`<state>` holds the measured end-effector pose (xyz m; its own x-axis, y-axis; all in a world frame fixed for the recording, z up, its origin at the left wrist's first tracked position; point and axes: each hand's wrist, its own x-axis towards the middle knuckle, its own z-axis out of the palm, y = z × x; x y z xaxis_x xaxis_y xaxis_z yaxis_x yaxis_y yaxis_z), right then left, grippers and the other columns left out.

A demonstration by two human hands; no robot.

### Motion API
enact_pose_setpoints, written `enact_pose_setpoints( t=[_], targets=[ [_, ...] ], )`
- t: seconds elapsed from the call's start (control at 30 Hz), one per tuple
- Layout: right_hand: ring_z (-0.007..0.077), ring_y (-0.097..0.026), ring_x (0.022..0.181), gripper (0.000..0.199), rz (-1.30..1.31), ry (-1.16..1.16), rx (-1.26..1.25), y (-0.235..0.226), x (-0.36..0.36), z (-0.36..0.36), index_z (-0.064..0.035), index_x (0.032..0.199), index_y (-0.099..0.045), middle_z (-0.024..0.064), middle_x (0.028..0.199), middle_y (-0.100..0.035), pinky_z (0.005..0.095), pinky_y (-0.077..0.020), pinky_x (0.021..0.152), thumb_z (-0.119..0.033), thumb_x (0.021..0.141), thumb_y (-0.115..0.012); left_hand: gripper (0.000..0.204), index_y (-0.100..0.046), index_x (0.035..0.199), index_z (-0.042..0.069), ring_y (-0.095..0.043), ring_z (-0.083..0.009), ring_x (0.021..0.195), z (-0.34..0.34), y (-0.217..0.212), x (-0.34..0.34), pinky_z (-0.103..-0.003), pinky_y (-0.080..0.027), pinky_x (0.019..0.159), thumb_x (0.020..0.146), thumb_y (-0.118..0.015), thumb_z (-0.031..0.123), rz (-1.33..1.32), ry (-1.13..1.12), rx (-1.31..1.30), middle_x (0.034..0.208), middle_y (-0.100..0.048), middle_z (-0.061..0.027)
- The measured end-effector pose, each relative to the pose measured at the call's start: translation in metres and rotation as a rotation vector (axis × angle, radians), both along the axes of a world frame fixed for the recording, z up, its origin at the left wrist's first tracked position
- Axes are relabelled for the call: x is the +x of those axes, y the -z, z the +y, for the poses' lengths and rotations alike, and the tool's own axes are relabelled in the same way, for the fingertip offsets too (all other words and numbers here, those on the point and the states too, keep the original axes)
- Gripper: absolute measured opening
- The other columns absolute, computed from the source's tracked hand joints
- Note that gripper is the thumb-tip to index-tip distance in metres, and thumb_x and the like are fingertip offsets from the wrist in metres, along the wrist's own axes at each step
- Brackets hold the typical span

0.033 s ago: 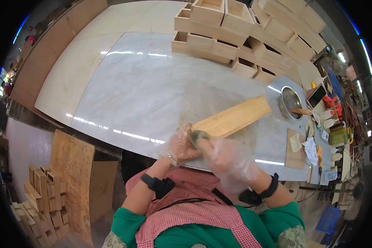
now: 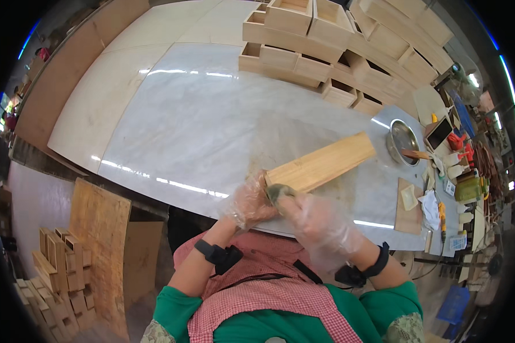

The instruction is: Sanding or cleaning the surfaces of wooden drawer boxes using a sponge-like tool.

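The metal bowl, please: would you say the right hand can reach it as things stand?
Probably yes: nothing seems to stand between the right hand and the metal bowl, though the hand holds a green cloth or pad.

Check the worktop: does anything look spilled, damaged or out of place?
The glossy grey tabletop has a dull brownish patch around the long yellow wooden piece, unlike the paler surface elsewhere; stain or spill, I cannot tell.

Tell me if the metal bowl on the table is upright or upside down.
Upright: the metal bowl's opening faces up, showing its inside, with a wooden handle across the rim.
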<state>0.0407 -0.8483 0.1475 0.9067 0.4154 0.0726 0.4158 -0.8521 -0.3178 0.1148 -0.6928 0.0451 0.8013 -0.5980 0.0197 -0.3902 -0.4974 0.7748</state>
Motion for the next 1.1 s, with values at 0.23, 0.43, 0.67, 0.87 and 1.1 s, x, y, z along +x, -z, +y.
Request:
enact_pose_setpoints(
  t=[0.23,0.43,0.67,0.87,1.1],
  targets=[
    [0.032,-0.061,0.064,0.021,-0.248,-0.003,-0.007,0.017,0.022,0.015,-0.0039,0.104,-0.058,0.0149,0.074,-0.058,0.041,-0.0481,0.051,-0.008,0.085,-0.05,0.06,-0.053,0.117,0.001,-0.064,-0.035,0.095,0.005,0.007,0.001,-0.041,-0.053,0.079,0.074,-0.074,0.037,-0.12,0.065,-0.106,0.109,-0.064,-0.0192],
    [0.0273,-0.063,0.07,0.025,-0.311,0.185,-0.069,0.011,0.029,-0.034,-0.0026,0.108,-0.06,0.0125,0.076,-0.059,0.0368,-0.0504,0.056,-0.012,0.086,-0.052,0.073,-0.043,0.125,0.002,-0.061,-0.0415,0.095,0.001,0.004,0.001,-0.047,-0.051,0.079,0.072,-0.077,0.04,0.036,0.015,-0.055,0.107,-0.061,-0.0212],
    [0.0351,-0.061,0.071,0.019,-0.145,0.017,0.029,0.014,0.013,0.017,-0.006,0.103,-0.059,0.0167,0.079,-0.059,0.0412,-0.051,0.061,-0.016,0.09,-0.05,0.073,-0.045,0.125,0.002,-0.06,-0.0414,0.098,0.006,0.025,0.007,-0.046,-0.051,0.081,0.073,-0.076,0.042,0.121,0.106,-0.159,0.109,-0.059,-0.0233],
    [0.0295,-0.056,0.058,0.019,-0.41,0.442,-0.015,0.04,0.016,-0.104,-0.0006,0.103,-0.055,0.0141,0.073,-0.058,0.0398,-0.0484,0.056,-0.012,0.097,-0.042,0.066,-0.052,0.118,0.003,-0.062,-0.0375,0.094,0.001,0.008,-0.002,-0.043,-0.052,0.081,0.07,-0.078,0.04,0.024,-0.024,-0.114,0.108,-0.06,-0.0201],
    [0.0295,-0.061,0.07,0.012,-0.432,0.361,-0.196,0.03,-0.007,-0.034,-0.0101,0.092,-0.063,0.0108,0.074,-0.062,0.0405,-0.0502,0.057,-0.019,0.091,-0.055,0.068,-0.052,0.118,0.001,-0.065,-0.0328,0.088,-0.008,-0.005,-0.003,-0.04,-0.054,0.076,0.069,-0.08,0.039,-0.027,-0.023,-0.098,0.103,-0.062,-0.0171]
  ],
)
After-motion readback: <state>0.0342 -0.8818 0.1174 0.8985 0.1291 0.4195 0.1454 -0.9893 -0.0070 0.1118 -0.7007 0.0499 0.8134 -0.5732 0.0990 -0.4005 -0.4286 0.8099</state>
